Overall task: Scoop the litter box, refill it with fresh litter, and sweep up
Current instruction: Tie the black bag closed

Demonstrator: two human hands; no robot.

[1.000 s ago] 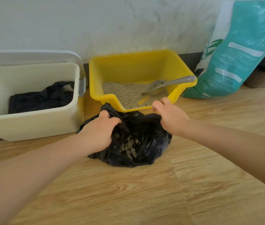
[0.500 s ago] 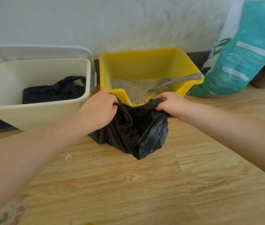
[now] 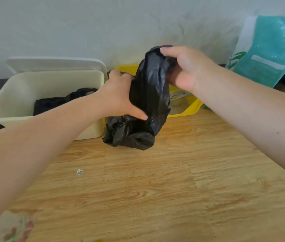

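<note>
Head: two hands [image 3: 119,95], one bag [image 3: 148,95]

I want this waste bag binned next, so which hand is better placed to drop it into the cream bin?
Probably the left hand: it grips the black bag on the side nearest the open cream bin; the right hand holds the top, farther away.

Both forearms are bare, with no sleeves, watch or rings showing on the left hand [image 3: 119,95] or the right hand [image 3: 185,67].
</note>
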